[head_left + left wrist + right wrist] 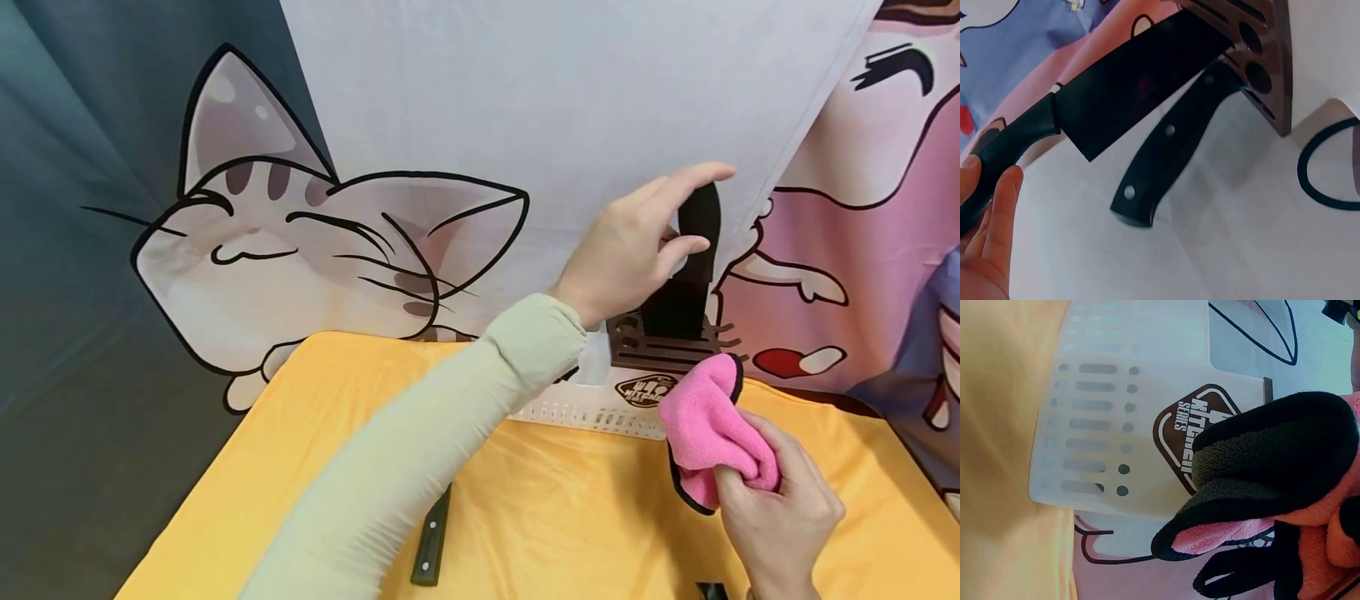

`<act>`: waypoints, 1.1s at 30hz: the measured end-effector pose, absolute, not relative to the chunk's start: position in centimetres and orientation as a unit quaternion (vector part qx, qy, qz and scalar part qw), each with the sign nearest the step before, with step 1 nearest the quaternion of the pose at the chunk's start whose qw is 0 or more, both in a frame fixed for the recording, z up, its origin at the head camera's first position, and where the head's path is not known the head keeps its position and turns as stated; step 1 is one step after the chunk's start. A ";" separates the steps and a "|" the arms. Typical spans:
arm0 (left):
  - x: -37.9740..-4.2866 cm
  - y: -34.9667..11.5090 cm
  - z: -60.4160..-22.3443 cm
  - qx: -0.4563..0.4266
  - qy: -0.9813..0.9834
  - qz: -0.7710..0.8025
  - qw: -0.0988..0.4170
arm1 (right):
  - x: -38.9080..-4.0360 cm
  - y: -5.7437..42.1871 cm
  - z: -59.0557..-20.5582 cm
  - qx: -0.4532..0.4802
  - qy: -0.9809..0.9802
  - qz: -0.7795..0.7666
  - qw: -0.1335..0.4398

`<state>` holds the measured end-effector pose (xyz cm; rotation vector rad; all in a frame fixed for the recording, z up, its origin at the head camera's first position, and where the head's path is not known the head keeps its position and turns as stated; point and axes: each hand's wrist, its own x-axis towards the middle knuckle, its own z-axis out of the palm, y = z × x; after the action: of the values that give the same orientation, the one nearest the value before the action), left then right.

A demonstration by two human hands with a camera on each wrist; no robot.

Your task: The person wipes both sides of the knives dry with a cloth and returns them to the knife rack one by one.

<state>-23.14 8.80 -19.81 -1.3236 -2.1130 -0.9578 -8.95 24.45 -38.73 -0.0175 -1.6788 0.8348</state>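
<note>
My left hand (630,233) holds the black handle of a cleaver (675,308) between thumb and fingers. The cleaver's dark blade (1147,78) stands partly in a slot of the knife holder, much of it showing above the brown slotted top (660,354). Beside it, a second black knife handle (1169,134) with rivets sticks out of the holder. In front of the holder, my right hand (783,508) grips a bunched pink cloth (705,425) with black edging; its dark grey side (1254,453) shows in the right wrist view.
The holder's pale, perforated body (1091,406) carries a kitchen label. A riveted knife handle (431,537) lies on the yellow tablecloth (555,508), partly under my left sleeve. A small dark object (711,590) shows at the bottom edge. Behind hangs a cartoon-printed curtain (570,100).
</note>
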 end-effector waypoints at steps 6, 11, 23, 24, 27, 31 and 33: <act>-22.6 10.6 -20.7 -0.485 -0.800 -0.281 0.212 | -8.9 24.4 -38.9 -0.010 -0.725 0.359 0.588; -22.5 11.7 -21.8 -0.482 -0.817 -0.261 0.180 | -8.9 24.4 -39.0 -0.015 -0.730 0.355 0.584; -22.9 13.2 -25.2 -0.476 -0.831 -0.246 0.148 | -8.9 24.4 -39.1 -0.008 -0.730 0.360 0.580; -22.9 13.2 -25.6 -0.475 -0.833 -0.243 0.147 | -8.9 24.4 -39.1 -0.008 -0.730 0.361 0.580; -23.1 13.3 -26.4 -0.465 -0.841 -0.239 0.141 | -8.9 24.4 -39.1 -0.007 -0.731 0.361 0.579; -23.2 13.4 -26.9 -0.453 -0.844 -0.245 0.150 | -9.0 24.4 -39.0 -0.006 -0.731 0.357 0.581; -23.1 13.4 -26.9 -0.450 -0.845 -0.245 0.154 | -9.0 24.4 -38.9 -0.006 -0.729 0.357 0.584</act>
<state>-23.07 13.39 -26.89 -1.2900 -2.4224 -0.7027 -9.05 24.39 -38.93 -0.0132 -1.7013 0.8341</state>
